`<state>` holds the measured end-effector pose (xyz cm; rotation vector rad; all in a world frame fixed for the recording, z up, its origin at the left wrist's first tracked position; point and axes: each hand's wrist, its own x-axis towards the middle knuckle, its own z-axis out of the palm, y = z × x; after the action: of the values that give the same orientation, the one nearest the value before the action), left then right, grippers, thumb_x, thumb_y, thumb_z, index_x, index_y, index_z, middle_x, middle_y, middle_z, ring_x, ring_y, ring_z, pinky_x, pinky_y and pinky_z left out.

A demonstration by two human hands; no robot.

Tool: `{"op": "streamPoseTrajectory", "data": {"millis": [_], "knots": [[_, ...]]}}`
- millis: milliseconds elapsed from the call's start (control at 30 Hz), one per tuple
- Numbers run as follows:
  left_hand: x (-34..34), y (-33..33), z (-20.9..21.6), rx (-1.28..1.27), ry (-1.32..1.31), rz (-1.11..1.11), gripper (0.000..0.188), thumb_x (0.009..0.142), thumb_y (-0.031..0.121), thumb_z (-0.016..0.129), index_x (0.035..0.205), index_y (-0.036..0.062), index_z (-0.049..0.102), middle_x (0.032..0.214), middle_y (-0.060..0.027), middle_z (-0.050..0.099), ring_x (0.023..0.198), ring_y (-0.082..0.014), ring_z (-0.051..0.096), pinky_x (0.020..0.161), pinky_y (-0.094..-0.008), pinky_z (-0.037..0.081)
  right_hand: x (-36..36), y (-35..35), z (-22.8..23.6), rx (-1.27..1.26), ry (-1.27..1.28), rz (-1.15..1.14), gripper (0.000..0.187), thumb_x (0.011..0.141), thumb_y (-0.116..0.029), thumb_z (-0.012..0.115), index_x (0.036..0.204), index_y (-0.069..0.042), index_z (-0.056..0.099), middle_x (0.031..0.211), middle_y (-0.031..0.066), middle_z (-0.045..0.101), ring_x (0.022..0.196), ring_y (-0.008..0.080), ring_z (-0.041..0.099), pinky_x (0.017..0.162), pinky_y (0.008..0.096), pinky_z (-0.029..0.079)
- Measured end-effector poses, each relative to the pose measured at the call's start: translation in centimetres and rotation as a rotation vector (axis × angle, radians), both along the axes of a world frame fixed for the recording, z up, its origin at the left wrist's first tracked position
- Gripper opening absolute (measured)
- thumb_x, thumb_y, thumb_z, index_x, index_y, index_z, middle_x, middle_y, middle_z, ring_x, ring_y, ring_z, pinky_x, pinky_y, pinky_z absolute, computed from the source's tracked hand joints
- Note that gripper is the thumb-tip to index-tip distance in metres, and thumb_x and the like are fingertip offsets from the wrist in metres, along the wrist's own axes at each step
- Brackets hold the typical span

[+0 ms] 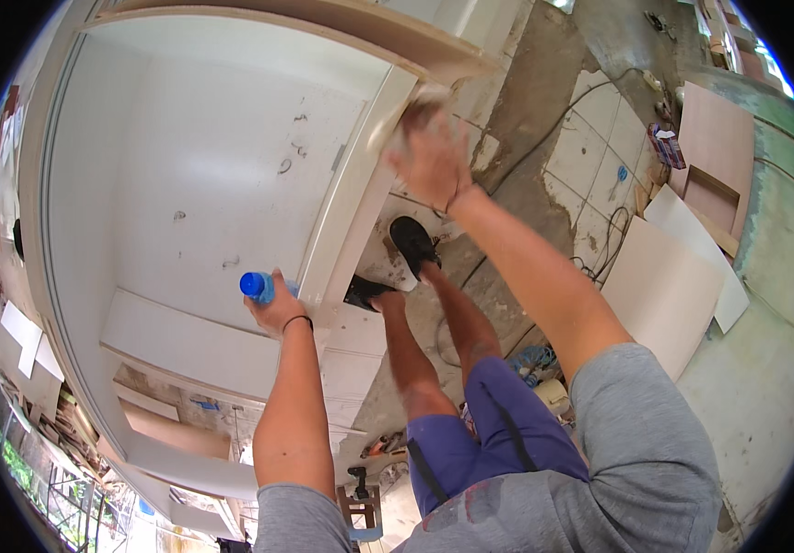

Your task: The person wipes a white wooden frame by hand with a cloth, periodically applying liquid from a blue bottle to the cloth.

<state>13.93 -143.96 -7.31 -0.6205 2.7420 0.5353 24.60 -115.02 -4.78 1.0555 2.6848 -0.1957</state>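
Note:
My left hand point(279, 309) is closed around a clear plastic bottle with a blue cap point(253, 284), held over the inside of a large white cabinet frame point(203, 166). Smeared by motion, my right hand point(434, 164) is at the cabinet's pale front edge point(360, 194), near its upper right corner. A blurred brown and whitish thing point(422, 112) shows right by its fingers; I cannot make out what it is or whether the hand grips it. Dark smudges and scribbled marks dot the white panel inside the cabinet.
My feet in black shoes point(412, 247) stand beside the cabinet on patchy concrete and tile. A dark cable point(544, 138) crosses the floor. Wood panels point(664, 276) lie at the right, with blue scissors point(623, 173) nearby. A drill point(358, 481) rests on a stool below.

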Motion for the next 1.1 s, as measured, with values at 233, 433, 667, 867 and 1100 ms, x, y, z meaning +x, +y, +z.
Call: {"op": "streamPoseTrajectory", "data": {"millis": [233, 433, 667, 867, 1100], "knots": [[-0.5, -1.3, -0.9, 0.042, -0.020, 0.012, 0.062, 0.070, 0.039, 0.082, 0.119, 0.0073, 0.060, 0.114, -0.0113, 0.066, 0.103, -0.0322, 0.063, 0.092, -0.0431, 0.049, 1.6, -4.9, 0.7, -0.052, 0.108, 0.066, 0.071, 0.093, -0.053, 0.045, 0.144, -0.005, 0.038, 0.148, 0.0152, 0.041, 0.142, 0.0387, 0.024, 0.107, 0.0683, 0.020], [0.2, -0.2, -0.8, -0.022, 0.019, 0.005, 0.062, 0.070, 0.039, 0.082, 0.119, 0.0083, 0.060, 0.111, -0.0100, 0.067, 0.100, -0.0308, 0.064, 0.090, -0.0419, 0.049, -0.1, -2.2, -0.8, 0.035, 0.180, -0.170, 0.076, 0.091, -0.057, 0.046, 0.143, -0.003, 0.041, 0.150, 0.0129, 0.040, 0.145, 0.0323, 0.021, 0.107, 0.0694, 0.017], [0.4, -0.6, -1.9, 0.052, -0.013, -0.012, 0.065, 0.069, 0.043, 0.081, 0.121, 0.0097, 0.059, 0.115, -0.0080, 0.066, 0.104, -0.0308, 0.063, 0.090, -0.0433, 0.049, 0.0, 1.0, 0.9, 0.013, 0.034, -0.104, 0.078, 0.090, -0.058, 0.047, 0.143, -0.002, 0.041, 0.153, 0.0132, 0.034, 0.145, 0.0329, 0.021, 0.109, 0.0686, 0.016], [0.4, -1.3, -2.4, 0.038, -0.014, 0.037, 0.067, 0.068, 0.041, 0.083, 0.123, 0.0106, 0.058, 0.117, -0.0091, 0.066, 0.105, -0.0312, 0.062, 0.091, -0.0432, 0.049, 4.2, -5.7, 0.1, -0.069, 0.184, 0.191, 0.066, 0.091, -0.050, 0.049, 0.135, -0.001, 0.050, 0.142, 0.0172, 0.047, 0.141, 0.0335, 0.031, 0.109, 0.0673, 0.018], [0.7, -0.6, -1.8, 0.001, -0.002, -0.013, 0.070, 0.069, 0.051, 0.078, 0.126, 0.0173, 0.056, 0.122, -0.0052, 0.064, 0.112, -0.0291, 0.061, 0.093, -0.0451, 0.048, 1.4, 2.2, -0.9, 0.003, 0.209, 0.144, 0.050, 0.086, -0.025, 0.054, 0.131, -0.003, 0.053, 0.142, 0.0165, 0.048, 0.138, 0.0312, 0.037, 0.109, 0.0656, 0.023]]}}
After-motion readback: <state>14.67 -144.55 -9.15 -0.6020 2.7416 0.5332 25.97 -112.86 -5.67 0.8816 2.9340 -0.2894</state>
